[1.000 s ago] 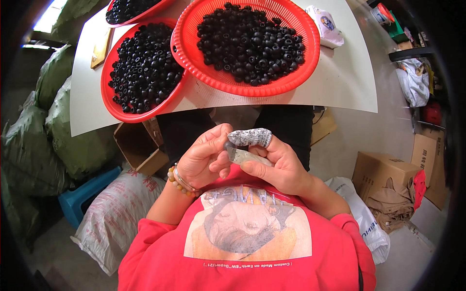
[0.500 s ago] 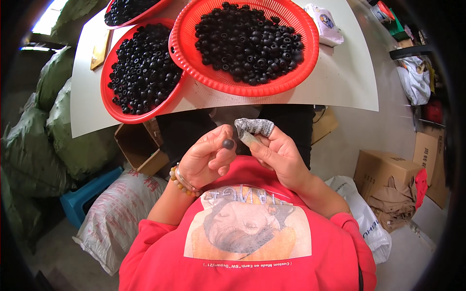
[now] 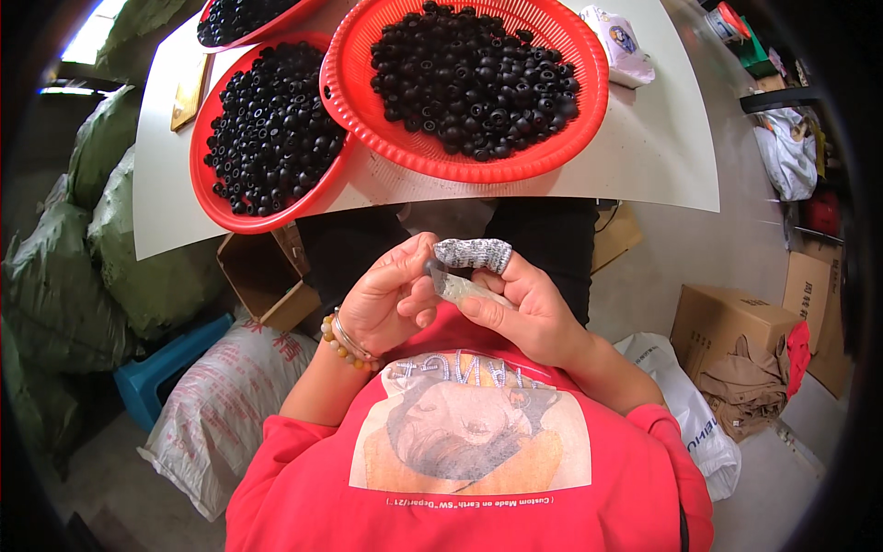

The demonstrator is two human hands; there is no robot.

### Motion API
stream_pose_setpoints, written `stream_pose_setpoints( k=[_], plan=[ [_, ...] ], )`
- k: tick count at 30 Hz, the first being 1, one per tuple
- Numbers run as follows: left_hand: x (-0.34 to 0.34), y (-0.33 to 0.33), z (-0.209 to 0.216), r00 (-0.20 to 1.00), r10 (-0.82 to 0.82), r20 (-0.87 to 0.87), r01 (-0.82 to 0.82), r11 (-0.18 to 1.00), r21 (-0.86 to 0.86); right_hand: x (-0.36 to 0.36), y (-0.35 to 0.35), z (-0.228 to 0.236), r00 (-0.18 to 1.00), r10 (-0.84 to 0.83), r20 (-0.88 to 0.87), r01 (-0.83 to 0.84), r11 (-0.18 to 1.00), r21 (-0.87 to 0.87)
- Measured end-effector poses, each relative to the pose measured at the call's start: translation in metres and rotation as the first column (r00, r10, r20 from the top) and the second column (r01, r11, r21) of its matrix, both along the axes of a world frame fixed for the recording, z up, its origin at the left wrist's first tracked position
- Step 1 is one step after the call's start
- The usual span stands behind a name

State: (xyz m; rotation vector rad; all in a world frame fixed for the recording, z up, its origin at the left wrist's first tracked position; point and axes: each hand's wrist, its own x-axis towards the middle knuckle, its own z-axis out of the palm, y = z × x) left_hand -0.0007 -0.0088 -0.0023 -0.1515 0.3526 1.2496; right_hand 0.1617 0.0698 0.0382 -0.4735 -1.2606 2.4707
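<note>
Pinching a black piece (image 3: 430, 267) in left hand (image 3: 382, 287), pale tool (image 3: 471, 291) clasped in right hand (image 3: 533, 315); best brace the piece, small controlled strokes.

knit finger sleeve (image 3: 474, 254): white flecked with dark grey | held bead (image 3: 431, 266): black | held strip (image 3: 460, 290): milky pale | perforated basket (image 3: 414, 158): bright red | heaped beads (image 3: 474, 83): black (some showing greyer rims) | desk (image 3: 653, 147): white | sweatshirt (image 3: 299, 478): red, orange-and-grey print | beaded bracelet (image 3: 343, 351): amber and cream | stool (image 3: 166, 361): blue | woven sack (image 3: 221, 409): white, red lettering | carton (image 3: 727, 320): brown
</note>
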Motion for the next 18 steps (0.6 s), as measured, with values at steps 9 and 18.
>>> stream_pose_setpoints(
  k=[9, 18],
  plan=[
    [0.001, 0.002, 0.007, 0.987, -0.027, -0.159, 0.027, 1.000, -0.003, 0.000, -0.001, -0.001, 1.000, -0.011, -0.021, 0.011, 1.000, -0.009],
    [0.001, 0.002, 0.007, 0.989, -0.042, -0.142, 0.040, 0.999, -0.019, 0.003, 0.001, -0.005, 1.000, -0.013, -0.019, 0.014, 1.000, 0.020]
  ],
)
